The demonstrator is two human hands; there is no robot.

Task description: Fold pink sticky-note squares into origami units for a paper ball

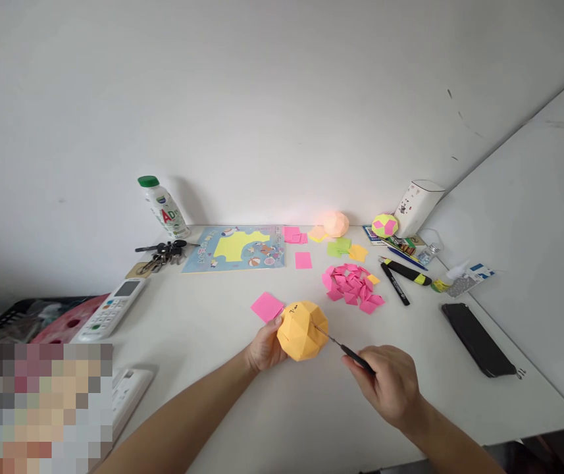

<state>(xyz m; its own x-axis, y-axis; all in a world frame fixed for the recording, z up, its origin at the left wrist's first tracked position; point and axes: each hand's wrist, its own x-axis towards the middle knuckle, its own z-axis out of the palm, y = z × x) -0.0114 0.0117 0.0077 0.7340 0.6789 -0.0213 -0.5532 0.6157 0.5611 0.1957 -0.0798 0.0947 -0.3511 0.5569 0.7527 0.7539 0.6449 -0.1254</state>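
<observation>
An orange-yellow folded paper ball (301,332) with many facets and small black writing rests in my left hand (266,345), whose fingers curl round its left side and underneath. My right hand (390,382) is closed on a thin tool with a black handle (358,359) and a slim metal shaft. The tool's tip meets the ball's right face at a seam; whether it enters the paper I cannot make out. Just beyond my left hand lies a pink paper square (267,307). Farther back is a heap of folded pink paper pieces (351,288).
Along the wall stand a white bottle (166,209), a blue booklet (197,259), a peach paper ball (336,224), a yellow-and-pink ball (385,226) and a white container (417,207). A marker (395,284), cutter (406,271) and black pouch (479,340) lie right; a remote (112,309) left.
</observation>
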